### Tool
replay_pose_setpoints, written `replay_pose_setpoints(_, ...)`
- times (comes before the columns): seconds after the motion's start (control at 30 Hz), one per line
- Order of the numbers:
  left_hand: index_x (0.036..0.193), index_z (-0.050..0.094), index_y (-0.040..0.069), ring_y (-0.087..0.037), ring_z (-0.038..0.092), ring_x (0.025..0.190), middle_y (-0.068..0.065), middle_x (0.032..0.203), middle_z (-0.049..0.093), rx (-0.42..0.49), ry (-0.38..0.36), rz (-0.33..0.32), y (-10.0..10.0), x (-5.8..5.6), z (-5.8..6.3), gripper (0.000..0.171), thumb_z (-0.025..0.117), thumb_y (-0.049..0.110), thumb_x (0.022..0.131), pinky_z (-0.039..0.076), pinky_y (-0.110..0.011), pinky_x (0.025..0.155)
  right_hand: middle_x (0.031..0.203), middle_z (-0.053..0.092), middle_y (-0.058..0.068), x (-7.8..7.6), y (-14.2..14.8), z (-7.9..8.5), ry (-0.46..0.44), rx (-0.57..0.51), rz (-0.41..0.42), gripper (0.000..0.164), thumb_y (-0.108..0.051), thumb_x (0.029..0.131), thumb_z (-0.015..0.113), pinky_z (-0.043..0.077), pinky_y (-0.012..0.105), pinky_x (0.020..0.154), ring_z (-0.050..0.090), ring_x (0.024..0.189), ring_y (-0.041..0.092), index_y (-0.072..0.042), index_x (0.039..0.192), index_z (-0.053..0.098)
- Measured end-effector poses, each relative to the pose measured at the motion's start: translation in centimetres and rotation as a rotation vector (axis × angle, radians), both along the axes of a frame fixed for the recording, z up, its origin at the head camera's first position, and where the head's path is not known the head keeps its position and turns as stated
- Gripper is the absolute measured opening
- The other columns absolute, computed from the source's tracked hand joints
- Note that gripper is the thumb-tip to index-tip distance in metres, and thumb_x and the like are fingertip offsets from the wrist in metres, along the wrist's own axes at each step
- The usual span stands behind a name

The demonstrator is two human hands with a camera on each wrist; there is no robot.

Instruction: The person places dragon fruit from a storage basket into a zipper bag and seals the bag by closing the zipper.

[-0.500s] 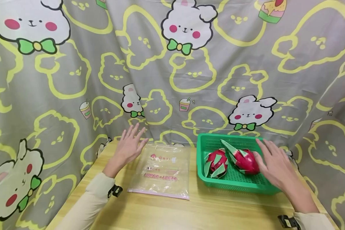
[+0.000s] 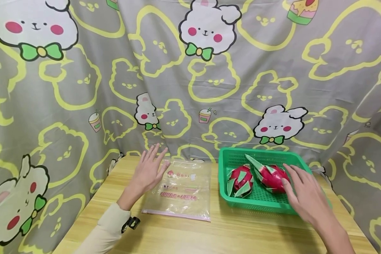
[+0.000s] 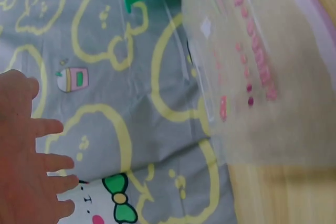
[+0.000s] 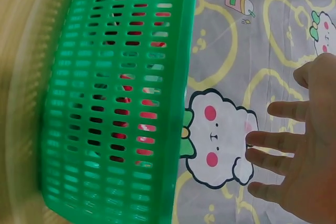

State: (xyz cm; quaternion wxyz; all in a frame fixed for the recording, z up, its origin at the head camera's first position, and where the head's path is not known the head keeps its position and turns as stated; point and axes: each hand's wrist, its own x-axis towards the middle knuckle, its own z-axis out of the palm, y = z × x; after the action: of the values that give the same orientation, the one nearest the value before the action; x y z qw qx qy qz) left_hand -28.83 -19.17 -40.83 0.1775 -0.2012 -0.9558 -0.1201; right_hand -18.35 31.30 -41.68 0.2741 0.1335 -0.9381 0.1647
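My left hand [image 2: 149,173] hovers over the left side of a clear zip bag [image 2: 184,206] with pink print, fingers spread and holding nothing. The bag lies flat on the table, its pink zip edge toward me. My right hand [image 2: 306,195], fingers extended, is above the right end of a green plastic basket [image 2: 257,204] and holds nothing. Two red dragon fruits with green scales are in the basket: one at the left [image 2: 241,180], the other nearer my right hand [image 2: 273,178]. In the right wrist view the hand [image 4: 294,150] appears apart from the basket wall [image 4: 105,177].
A wooden table [image 2: 177,238] carries the bag and basket side by side. Grey curtain [image 2: 177,88] with cartoon bunnies hangs behind the table and along both sides. A dark wrist strap [image 2: 131,224] sits on the left sleeve.
My left hand has moved to the right, further over the bag. The right hand has shifted slightly left and down in the view. Bag, basket and fruits stay in place.
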Motion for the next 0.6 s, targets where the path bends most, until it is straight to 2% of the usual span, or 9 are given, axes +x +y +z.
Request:
replay_pose_setpoints(0.17,0.157,0.041,0.014,-0.041,0.02,0.153,-0.016,0.168,0.019,0.05,0.025,-0.031,0.8,1.1,-0.9,0.059,0.04,0.048,0.108,0.008,-0.058,0.122,0.143,0.047,0.029,0.9,0.0,-1.1,0.011,-0.04,-0.004,0.049,-0.023,0.107,0.053,0.02,0.064,0.116,0.04,0.129,0.053,-0.003,0.15,0.046)
replay_pose_setpoints(0.33,0.155,0.045,0.013,-0.041,0.022,0.152,-0.018,0.166,0.025,0.082,0.083,-0.058,1.9,2.1,-2.2,0.057,0.046,0.043,0.107,0.014,-0.062,0.12,0.139,0.051,0.026,1.7,-0.5,-2.6,0.027,-0.076,-0.014,0.045,-0.02,0.105,0.057,0.029,0.071,0.1,0.042,0.125,0.051,-0.004,0.146,0.051)
replay_pose_setpoints(0.43,0.152,0.05,0.011,-0.043,0.027,0.15,-0.02,0.163,0.031,0.094,0.127,-0.076,2.5,2.7,-2.9,0.055,0.052,0.04,0.106,0.018,-0.064,0.118,0.136,0.053,0.025,2.0,-1.0,-3.3,0.026,-0.087,-0.024,0.041,-0.019,0.105,0.057,0.031,0.071,0.093,0.044,0.123,0.051,-0.004,0.142,0.055)
replay_pose_setpoints(0.6,0.148,0.053,0.009,-0.045,0.031,0.148,-0.022,0.161,0.034,0.104,0.116,-0.098,3.6,3.2,-4.1,0.054,0.054,0.04,0.104,0.021,-0.065,0.117,0.136,0.054,0.023,2.2,-1.5,-4.6,0.013,-0.077,-0.04,0.038,-0.02,0.104,0.057,0.034,0.069,0.089,0.046,0.123,0.048,-0.004,0.139,0.057)
